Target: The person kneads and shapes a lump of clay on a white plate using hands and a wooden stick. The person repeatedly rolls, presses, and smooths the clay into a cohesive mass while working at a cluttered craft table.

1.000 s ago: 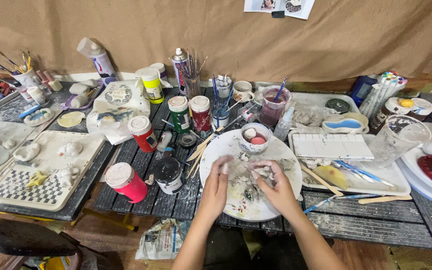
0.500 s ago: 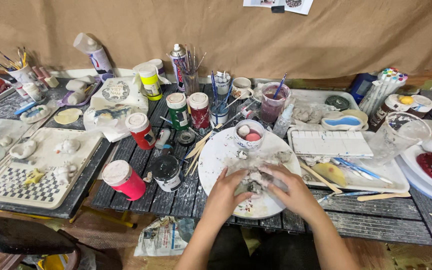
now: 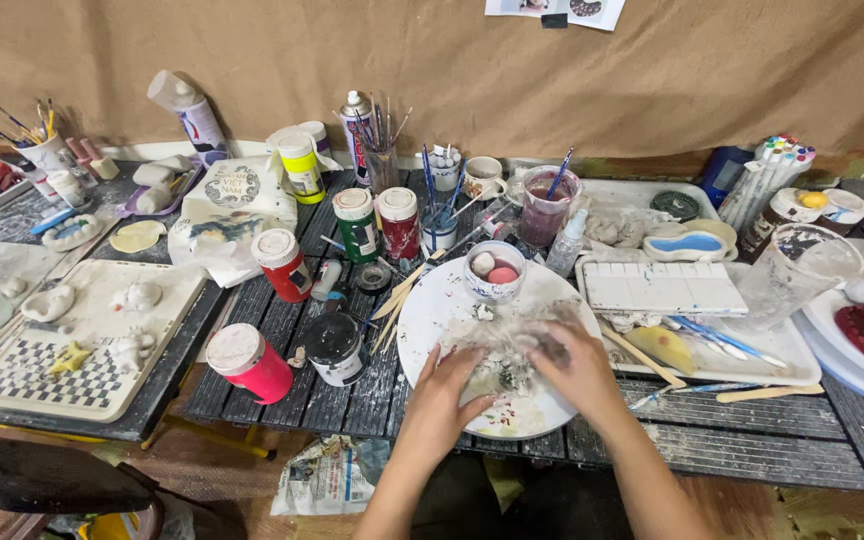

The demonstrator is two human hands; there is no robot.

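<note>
Brown paper backs a dark slatted worktable (image 3: 432, 400) crowded with craft supplies, where a person bends over a round white plate (image 3: 432, 320) and works a small pale-grey lump of clay (image 3: 512, 352) at its centre. Both hands rest on the plate: the left hand (image 3: 444, 392) lies palm-down with fingers spread against the smeared surface beside the lump, while the right hand (image 3: 577, 368) is curled over it, fingertips blurred, so whether it pinches or merely presses the clay cannot be told. Judging by the shapeless lump and the grey residue spread across the plate, the shaping looks to be at an early or middle stage; no finished form is visible under the hands.

Just above the hands, a small white bowl (image 3: 493, 270) holding white and pink pieces sits on the plate's rim. Wooden modelling sticks (image 3: 397, 295) lie against the plate's left edge, near a black-lidded jar (image 3: 335, 348) and a pink paint bottle (image 3: 250, 362). A white rectangular palette (image 3: 664, 287) lies to the right, and a tray of finished pale clay figures (image 3: 82, 340) stands well apart at the left.
</note>
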